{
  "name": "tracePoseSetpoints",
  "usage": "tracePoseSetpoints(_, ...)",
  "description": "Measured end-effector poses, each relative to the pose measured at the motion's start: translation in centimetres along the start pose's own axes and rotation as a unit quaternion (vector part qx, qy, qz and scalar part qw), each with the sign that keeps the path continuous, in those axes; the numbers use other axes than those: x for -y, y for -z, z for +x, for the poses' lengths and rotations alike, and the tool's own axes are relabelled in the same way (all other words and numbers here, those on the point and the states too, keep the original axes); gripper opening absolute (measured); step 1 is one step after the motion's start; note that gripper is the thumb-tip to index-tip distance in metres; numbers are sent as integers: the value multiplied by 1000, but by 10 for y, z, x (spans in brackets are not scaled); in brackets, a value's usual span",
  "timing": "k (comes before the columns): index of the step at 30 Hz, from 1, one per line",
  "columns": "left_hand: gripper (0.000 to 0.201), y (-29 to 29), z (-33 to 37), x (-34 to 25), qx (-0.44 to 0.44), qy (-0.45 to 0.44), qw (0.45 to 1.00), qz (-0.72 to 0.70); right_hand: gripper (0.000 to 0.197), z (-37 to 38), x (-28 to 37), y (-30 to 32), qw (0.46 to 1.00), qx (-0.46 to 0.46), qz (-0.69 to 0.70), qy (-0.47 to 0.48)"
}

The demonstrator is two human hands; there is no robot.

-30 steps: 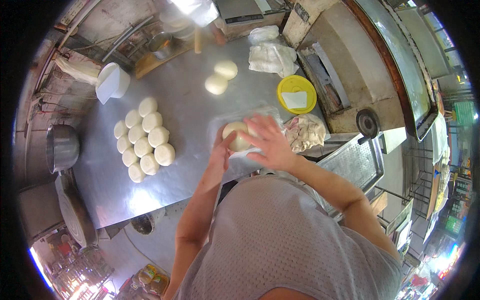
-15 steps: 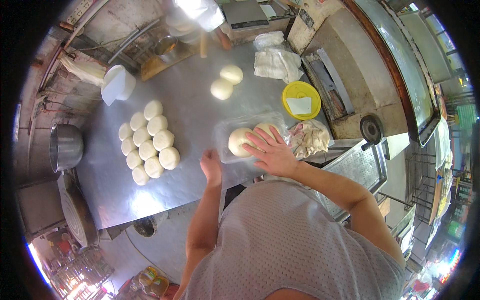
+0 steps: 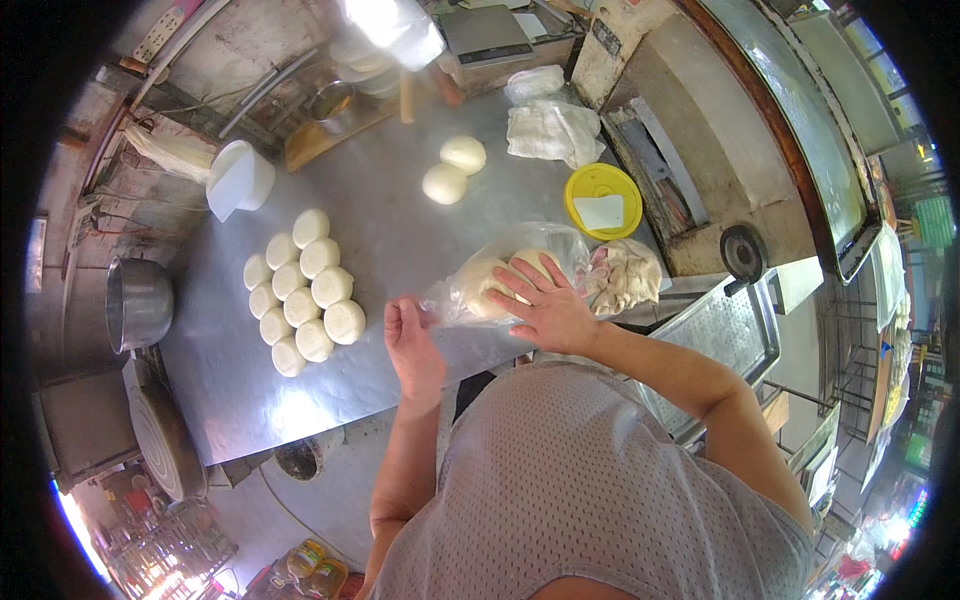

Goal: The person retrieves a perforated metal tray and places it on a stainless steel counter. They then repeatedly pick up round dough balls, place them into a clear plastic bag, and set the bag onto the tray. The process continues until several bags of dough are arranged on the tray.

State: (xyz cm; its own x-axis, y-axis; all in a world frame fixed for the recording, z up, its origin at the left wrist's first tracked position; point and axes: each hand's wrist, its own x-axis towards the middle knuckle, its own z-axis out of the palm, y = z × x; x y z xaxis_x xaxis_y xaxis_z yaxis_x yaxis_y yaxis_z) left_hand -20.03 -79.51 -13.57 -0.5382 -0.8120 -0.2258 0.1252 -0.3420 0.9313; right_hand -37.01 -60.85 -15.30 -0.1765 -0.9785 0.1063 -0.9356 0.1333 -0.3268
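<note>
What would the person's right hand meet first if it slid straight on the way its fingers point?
The right hand already lies on the bagged dough; further on, probably bare steel table.

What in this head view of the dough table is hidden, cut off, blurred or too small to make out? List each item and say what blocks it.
- Dough in clear plastic, head view: the right hand covers part of it.
- Left hand: turned edge-on, so its grip on the plastic is unclear.
- Metal pot: contents too small and bent near the rim.
- Bright object at the top: overexposed.
</note>
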Motion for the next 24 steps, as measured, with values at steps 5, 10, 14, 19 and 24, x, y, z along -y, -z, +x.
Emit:
tracePoseSetpoints(5,32,-27,-15,-22,84,-254,903,335,83,0,2,-2,1000,-2,-9,-4)
tracePoseSetpoints(10,23,-14,0,-22,11,-148,876,459,83,1,4,2,1000,-5,-8,-2)
tracePoseSetpoints(14,15,-28,1,-45,1,-114,930,348,82,0,3,2,1000,-12,-6,1)
tracePoseSetpoints(19,13,-14,2,-42,136,-141,849,490,80,-1,1,2,1000,-7,6,3)
tracePoseSetpoints(24,18,-17,5,-47,256,73,962,61,80,-1,0,2,1000,-2,3,4)
